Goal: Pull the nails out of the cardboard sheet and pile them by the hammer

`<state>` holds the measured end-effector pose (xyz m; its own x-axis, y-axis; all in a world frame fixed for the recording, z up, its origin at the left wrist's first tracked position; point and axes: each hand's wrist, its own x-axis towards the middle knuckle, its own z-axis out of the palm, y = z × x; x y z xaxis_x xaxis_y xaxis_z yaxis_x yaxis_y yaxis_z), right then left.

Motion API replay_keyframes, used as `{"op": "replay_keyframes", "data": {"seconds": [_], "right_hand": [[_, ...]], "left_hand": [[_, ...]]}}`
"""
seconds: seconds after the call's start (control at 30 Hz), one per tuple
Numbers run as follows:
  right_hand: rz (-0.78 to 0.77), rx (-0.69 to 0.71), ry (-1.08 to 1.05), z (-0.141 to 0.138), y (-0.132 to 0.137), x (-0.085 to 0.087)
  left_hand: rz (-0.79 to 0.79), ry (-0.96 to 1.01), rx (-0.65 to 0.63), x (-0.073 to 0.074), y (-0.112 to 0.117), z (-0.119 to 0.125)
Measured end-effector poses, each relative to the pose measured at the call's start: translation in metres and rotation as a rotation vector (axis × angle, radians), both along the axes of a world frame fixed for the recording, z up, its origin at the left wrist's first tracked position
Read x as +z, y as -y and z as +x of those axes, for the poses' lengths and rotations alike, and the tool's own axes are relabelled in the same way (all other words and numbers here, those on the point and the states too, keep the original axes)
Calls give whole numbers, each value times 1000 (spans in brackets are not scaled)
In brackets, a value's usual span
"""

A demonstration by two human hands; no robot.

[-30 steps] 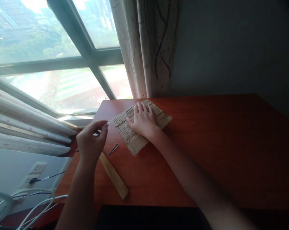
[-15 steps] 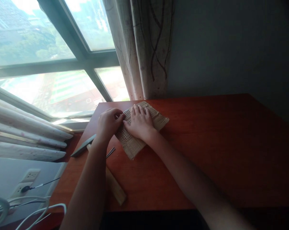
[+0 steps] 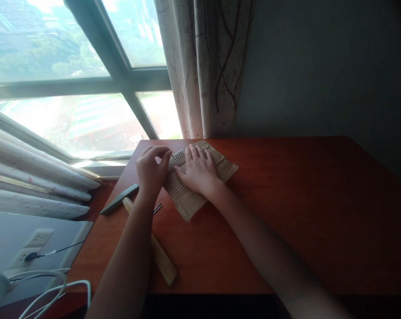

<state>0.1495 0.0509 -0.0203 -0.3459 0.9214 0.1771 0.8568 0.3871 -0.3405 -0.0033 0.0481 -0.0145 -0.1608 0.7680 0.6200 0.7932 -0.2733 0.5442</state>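
A piece of cardboard (image 3: 191,201) punched with rows of small holes lies on the red-brown table (image 3: 287,212) near the window corner. My right hand (image 3: 198,170) lies flat on it, fingers stretched out. My left hand (image 3: 151,170) is at the cardboard's left edge, thumb and fingers pinched together on something too small to make out, perhaps a nail. A hammer lies under my left forearm, its wooden handle (image 3: 162,261) pointing toward me and its dark metal head (image 3: 118,199) at the table's left edge. Loose nails (image 3: 157,208) lie beside the cardboard.
A window (image 3: 71,88) and patterned curtains (image 3: 207,66) stand behind the table, with a grey wall to the right. Rolled curtain fabric (image 3: 34,181) lies at the left. A wall socket (image 3: 34,246) with white cables (image 3: 54,292) sits low left.
My left hand has moved from mid-air at the left, where it held a small pin-like thing, over to the cardboard's left edge. The right hand stays flat on the cardboard.
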Motion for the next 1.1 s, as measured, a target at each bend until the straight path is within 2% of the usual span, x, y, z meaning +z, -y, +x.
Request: {"op": "replay_keyframes", "data": {"seconds": [0.33,0.67,0.9,1.1], "right_hand": [[-18,12,18,1,0,2],[2,12,21,1,0,1],[9,18,19,2,2,2],[29,34,8,3,2,1]], "left_hand": [[-59,84,31,-3,0,-3],[-41,76,-3,-2,1,-4],[-112,95,-22,-3,0,-8],[-224,70,-134,-5,-1,-13]]}}
